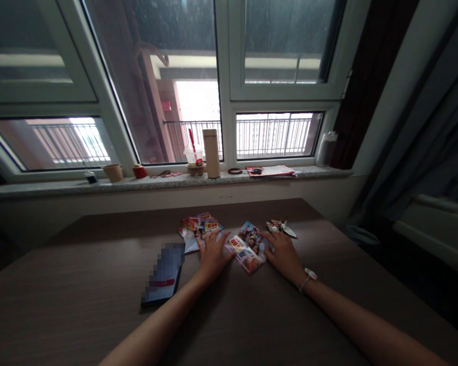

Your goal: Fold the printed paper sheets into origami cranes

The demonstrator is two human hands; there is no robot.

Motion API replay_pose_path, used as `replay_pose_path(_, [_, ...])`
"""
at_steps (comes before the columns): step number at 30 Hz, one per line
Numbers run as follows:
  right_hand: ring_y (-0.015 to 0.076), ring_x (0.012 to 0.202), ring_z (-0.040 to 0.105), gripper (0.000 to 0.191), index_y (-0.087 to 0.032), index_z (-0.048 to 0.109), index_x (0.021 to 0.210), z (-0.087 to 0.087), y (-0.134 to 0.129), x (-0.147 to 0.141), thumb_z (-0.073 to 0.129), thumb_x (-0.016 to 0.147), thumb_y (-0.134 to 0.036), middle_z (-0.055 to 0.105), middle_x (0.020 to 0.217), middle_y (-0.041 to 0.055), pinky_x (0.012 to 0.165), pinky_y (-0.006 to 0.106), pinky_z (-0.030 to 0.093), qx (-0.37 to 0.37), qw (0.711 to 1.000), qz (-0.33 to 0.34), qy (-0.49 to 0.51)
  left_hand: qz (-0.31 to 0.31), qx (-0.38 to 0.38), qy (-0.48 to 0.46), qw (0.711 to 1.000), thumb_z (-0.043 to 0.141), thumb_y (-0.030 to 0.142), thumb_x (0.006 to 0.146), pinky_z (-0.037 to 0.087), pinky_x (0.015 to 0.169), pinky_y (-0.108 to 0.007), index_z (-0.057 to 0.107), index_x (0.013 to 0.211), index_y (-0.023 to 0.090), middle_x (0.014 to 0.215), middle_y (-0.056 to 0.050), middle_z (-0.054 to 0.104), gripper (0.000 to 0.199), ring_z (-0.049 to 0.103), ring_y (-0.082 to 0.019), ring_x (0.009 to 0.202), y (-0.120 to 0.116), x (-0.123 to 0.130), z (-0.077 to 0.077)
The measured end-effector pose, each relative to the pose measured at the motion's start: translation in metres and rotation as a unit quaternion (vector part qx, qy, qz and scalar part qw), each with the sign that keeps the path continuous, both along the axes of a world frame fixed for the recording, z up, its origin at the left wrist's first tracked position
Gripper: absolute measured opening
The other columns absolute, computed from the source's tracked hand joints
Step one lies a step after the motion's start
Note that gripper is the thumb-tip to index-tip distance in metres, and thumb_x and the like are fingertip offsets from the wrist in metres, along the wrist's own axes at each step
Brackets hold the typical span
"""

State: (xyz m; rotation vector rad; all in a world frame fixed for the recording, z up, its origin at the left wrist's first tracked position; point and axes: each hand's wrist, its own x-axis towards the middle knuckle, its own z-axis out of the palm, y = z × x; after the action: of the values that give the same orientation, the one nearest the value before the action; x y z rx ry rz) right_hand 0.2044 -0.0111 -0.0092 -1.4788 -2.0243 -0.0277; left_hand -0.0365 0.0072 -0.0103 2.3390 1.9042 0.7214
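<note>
In the head view, we rest our left hand (213, 255) and right hand (284, 254), both loosely spread, at the left and right edges of a glossy printed flyer (248, 246) lying cornerwise on the table (80, 279) between them, neither hand clearly nearer.

This is a home-like room: a brown surface (99, 264) stands below the window (224, 66), whose stone sill (168, 183) carries a tan flask (211, 155). Beyond the window runs a railing (275, 136); right of the window, in dim light, hangs probably a grey curtain (435, 101).
</note>
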Motion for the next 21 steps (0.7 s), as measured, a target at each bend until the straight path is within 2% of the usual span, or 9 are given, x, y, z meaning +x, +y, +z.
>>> replay_pose_path(3, [0.0271,0.114,0.050,0.039,-0.028,0.072,0.111,-0.002,-0.002,0.000,0.054,0.081,-0.011,0.059,0.114,0.0095,0.100,0.044,0.042,-0.008,1.000,0.014,-0.026,-0.036,-0.005,0.007,0.999,0.061,0.029,0.086,0.000,0.114,-0.070,0.066,0.118,0.039,0.141,-0.003,0.052,0.034,0.036,-0.034,0.136,-0.003,0.000,0.003])
replay_pose_path(6, [0.0294,0.131,0.040,0.035,-0.026,0.074,0.100,-0.005,0.000,0.001,0.054,0.079,-0.008,0.054,0.133,0.0075,0.110,0.050,0.033,0.003,0.998,0.055,-0.028,-0.075,-0.026,0.008,0.997,0.055,0.026,0.090,-0.004,0.115,-0.070,0.072,0.106,0.038,0.133,0.000,0.061,0.026,0.041,-0.032,0.134,-0.005,0.001,0.004])
replay_pose_path(8, [0.0268,0.133,0.041,0.035,-0.025,0.072,0.101,-0.007,0.001,0.002,0.051,0.081,-0.006,0.056,0.134,0.0053,0.114,0.052,0.027,-0.007,0.994,0.104,-0.028,-0.090,-0.039,0.003,0.995,0.052,0.031,0.092,-0.006,0.115,-0.070,0.072,0.108,0.036,0.130,0.000,0.064,0.025,0.045,-0.030,0.131,-0.007,0.002,0.005])
replay_pose_path(10, [0.0227,0.127,0.049,0.036,-0.024,0.068,0.107,-0.008,0.001,0.002,0.047,0.084,-0.006,0.062,0.128,0.0043,0.116,0.053,0.023,-0.032,0.988,0.151,-0.025,-0.096,-0.047,0.005,0.994,0.053,0.039,0.093,-0.006,0.114,-0.070,0.069,0.114,0.035,0.133,-0.001,0.062,0.027,0.045,-0.031,0.132,-0.008,0.002,0.005])
replay_pose_path(12, [0.0208,0.119,0.056,0.035,-0.024,0.065,0.113,-0.007,0.001,0.002,0.046,0.089,-0.009,0.065,0.123,0.0046,0.116,0.055,0.023,-0.052,0.983,0.174,-0.026,-0.107,-0.051,0.019,0.993,0.055,0.048,0.090,-0.007,0.113,-0.072,0.065,0.122,0.037,0.139,-0.001,0.058,0.035,0.038,-0.034,0.138,-0.009,0.003,0.006])
replay_pose_path(15, [0.0225,0.117,0.056,0.028,-0.025,0.065,0.114,-0.006,0.000,0.002,0.051,0.092,-0.017,0.064,0.121,0.0067,0.116,0.055,0.024,-0.044,0.981,0.182,-0.046,-0.138,-0.053,0.041,0.988,0.058,0.061,0.085,-0.008,0.111,-0.074,0.057,0.131,0.042,0.148,-0.002,0.049,0.050,0.030,-0.037,0.143,-0.011,0.003,0.007])
replay_pose_path(18, [0.0239,0.116,0.055,0.026,-0.026,0.066,0.117,-0.005,-0.001,0.003,0.056,0.093,-0.029,0.062,0.120,0.0081,0.114,0.053,0.028,-0.035,0.980,0.189,-0.051,-0.164,-0.055,0.054,0.983,0.062,0.064,0.080,-0.007,0.111,-0.074,0.060,0.127,0.044,0.151,-0.001,0.046,0.051,0.029,-0.037,0.143,-0.012,0.002,0.007])
replay_pose_path(21, [0.0258,0.118,0.054,0.035,-0.029,0.065,0.119,-0.005,-0.001,0.004,0.066,0.086,-0.039,0.061,0.121,0.0079,0.115,0.055,0.025,-0.045,0.980,0.189,-0.038,-0.180,-0.050,0.055,0.981,0.067,0.061,0.077,-0.003,0.114,-0.072,0.062,0.126,0.041,0.147,-0.001,0.051,0.053,0.031,-0.036,0.143,-0.013,0.001,0.008])
